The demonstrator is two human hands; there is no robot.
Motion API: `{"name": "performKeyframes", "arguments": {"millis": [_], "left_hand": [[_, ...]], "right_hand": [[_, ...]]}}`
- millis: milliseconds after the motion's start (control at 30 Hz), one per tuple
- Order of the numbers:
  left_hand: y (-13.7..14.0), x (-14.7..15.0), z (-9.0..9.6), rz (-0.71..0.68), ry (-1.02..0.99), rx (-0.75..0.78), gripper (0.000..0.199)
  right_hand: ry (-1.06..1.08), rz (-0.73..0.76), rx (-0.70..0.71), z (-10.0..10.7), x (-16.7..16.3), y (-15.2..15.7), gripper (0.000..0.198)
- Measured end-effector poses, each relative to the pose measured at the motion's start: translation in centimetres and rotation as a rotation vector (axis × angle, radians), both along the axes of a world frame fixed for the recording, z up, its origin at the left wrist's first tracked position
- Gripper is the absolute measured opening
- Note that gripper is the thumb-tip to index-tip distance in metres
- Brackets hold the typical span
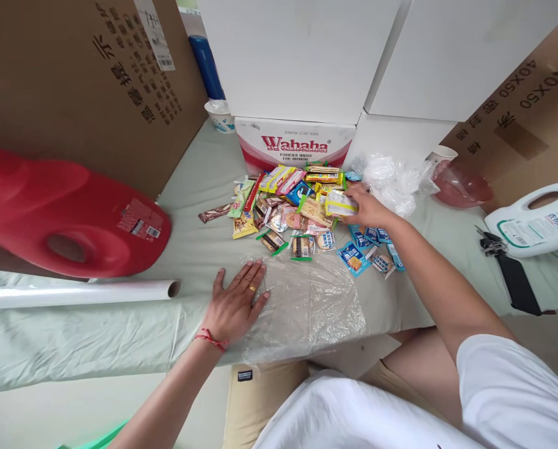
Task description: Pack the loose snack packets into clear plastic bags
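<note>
My left hand (236, 302) lies flat with fingers spread, on the left edge of a clear plastic bag (314, 305) spread over the green cloth. Over the right side of a heap of wrapped snacks (288, 215), my right hand (367, 207) has its fingers closed around a yellow and white snack packet (341, 203). Several blue snack packets (352, 257) lie below my right wrist. A brown wrapped stick (215, 213) sticks out at the heap's left side.
Behind the heap stands a Wahaha water box (293, 142). Crumpled clear bags (394, 181) and a reddish bowl (461, 186) lie right of it. A red jug (73, 218) and a white roll (87, 293) are at left. A white jug (536, 218) and a black phone (517, 284) are at right.
</note>
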State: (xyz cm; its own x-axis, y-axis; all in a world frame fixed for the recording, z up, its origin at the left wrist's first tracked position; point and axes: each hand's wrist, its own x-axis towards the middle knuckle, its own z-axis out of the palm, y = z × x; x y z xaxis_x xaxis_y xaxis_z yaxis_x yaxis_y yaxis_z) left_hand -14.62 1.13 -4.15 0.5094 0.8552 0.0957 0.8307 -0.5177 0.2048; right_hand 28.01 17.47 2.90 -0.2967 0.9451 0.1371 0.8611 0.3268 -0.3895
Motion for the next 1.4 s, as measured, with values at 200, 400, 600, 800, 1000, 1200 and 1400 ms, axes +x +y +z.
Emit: {"name": "performKeyframes", "arguments": {"millis": [200,400,600,800,1000,1200,1400], "left_hand": [[0.0,-0.1,-0.1,-0.004,0.004,-0.009,0.064],[0.0,0.0,0.0,0.003,0.002,-0.017,0.064],[0.0,0.1,0.1,0.007,-0.012,-0.026,0.063],[-0.2,0.3,0.3,0.016,-0.035,-0.066,0.063],[-0.3,0.4,0.4,0.021,-0.048,-0.094,0.064],[-0.4,0.5,0.3,0.022,-0.023,-0.098,0.065],[-0.4,0.6,0.4,0.032,-0.004,-0.098,0.065]], "right_hand": [[-0.173,-0.062,0.086,-2.7,-0.8,0.4,0.085],[-0.226,-0.003,0.068,-2.9,-1.5,0.2,0.086],[-0.372,0.051,0.032,-1.9,-3.3,0.2,0.089],[-0.465,-0.094,0.114,4.0,-0.8,-3.6,0.081],[-0.28,-0.194,0.226,7.2,0.1,-10.5,0.084],[-0.12,0.337,-0.178,2.7,-10.9,-16.9,0.077],[-0.267,0.305,-0.286,0.0,-15.5,-18.2,0.088]]}}
